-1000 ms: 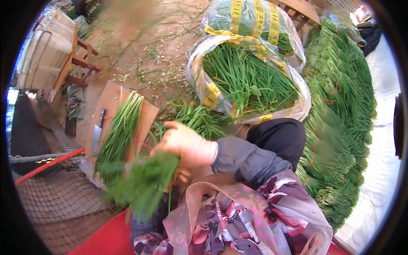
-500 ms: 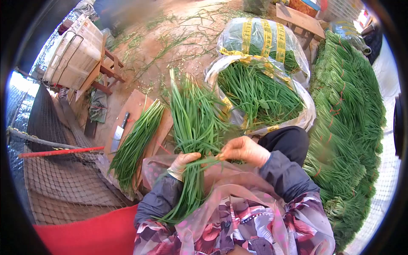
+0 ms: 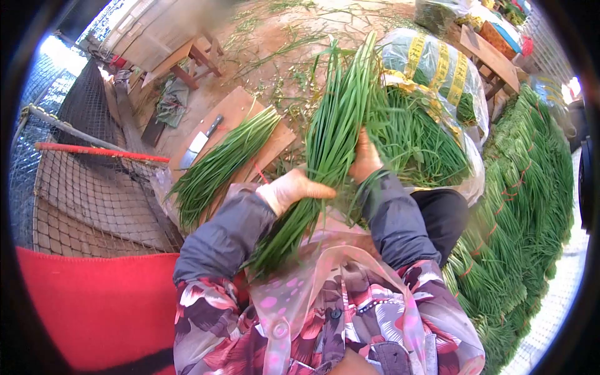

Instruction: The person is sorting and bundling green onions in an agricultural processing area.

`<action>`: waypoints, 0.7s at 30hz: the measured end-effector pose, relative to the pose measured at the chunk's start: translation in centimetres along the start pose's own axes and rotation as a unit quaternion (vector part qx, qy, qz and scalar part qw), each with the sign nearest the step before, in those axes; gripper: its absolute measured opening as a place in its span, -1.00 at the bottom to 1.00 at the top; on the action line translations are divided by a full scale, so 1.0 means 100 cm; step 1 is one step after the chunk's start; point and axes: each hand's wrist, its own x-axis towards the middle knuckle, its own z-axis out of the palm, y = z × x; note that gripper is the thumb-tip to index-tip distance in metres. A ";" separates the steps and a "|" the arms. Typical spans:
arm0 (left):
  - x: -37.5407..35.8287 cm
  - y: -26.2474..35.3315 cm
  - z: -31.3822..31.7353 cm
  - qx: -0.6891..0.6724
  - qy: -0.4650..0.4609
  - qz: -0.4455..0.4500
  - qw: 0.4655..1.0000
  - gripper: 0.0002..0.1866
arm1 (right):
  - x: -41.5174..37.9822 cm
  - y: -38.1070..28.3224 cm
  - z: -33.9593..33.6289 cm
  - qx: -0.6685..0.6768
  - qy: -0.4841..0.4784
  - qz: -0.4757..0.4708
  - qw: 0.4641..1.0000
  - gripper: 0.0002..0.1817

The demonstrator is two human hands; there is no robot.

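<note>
A bunch of garlic chives (image 3: pixel 337 115) stands tilted in front of me, pale ends up and leaf tips down by my apron. My left hand (image 3: pixel 297 190) is wrapped round its lower part, thumb across the front. On the bunch's right side my right hand (image 3: pixel 365 156) grips it higher up, some fingers hidden by the leaves. Left of these, a second bunch (image 3: pixel 231 156) lies across a wooden board (image 3: pixel 240 103). A cleaver (image 3: pixel 200 142) with a dark handle rests on that board. To the right, loose chives (image 3: pixel 422 137) fill an open plastic bag (image 3: pixel 476 165).
A long heap of tied chives (image 3: pixel 525 206) lines the right side. Behind the open bag sits a yellow-taped bag (image 3: pixel 425 50). At left are netting (image 3: pixel 94 212), a red pole (image 3: pixel 100 150), red cloth (image 3: pixel 94 306) and a crate (image 3: pixel 150 31) on a wooden stool (image 3: pixel 181 59). Scraps litter the ground.
The bunch has been raised and leans rightward. My right hand has gone from pinching leaf strands beside it to gripping its side. The view has shifted left.
</note>
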 end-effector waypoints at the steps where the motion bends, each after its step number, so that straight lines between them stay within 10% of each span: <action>1: -0.001 -0.009 -0.001 0.075 0.008 0.132 0.988 -0.49 | 0.020 0.025 -0.023 0.156 -0.027 0.017 0.987 -0.34; 4: -0.016 -0.031 0.012 -0.059 0.039 0.268 0.961 -0.35 | 0.014 0.026 -0.009 0.210 -0.128 0.048 0.968 -0.38; 6: -0.009 -0.070 0.024 -0.042 0.119 0.213 0.969 -0.32 | 0.019 0.063 -0.018 0.148 0.030 0.021 0.988 -0.40; 12: -0.014 -0.113 0.025 -0.173 0.076 0.079 0.979 -0.52 | 0.012 0.069 -0.030 0.195 0.007 0.106 0.975 -0.50; 19: -0.078 -0.073 0.012 -0.097 0.048 -0.009 0.994 -0.41 | 0.056 0.017 -0.050 0.070 0.172 -0.150 0.971 -0.59; 21: -0.088 -0.067 0.014 -0.117 0.054 -0.059 0.990 -0.41 | 0.067 0.015 -0.059 -0.200 0.217 -0.227 0.928 -0.61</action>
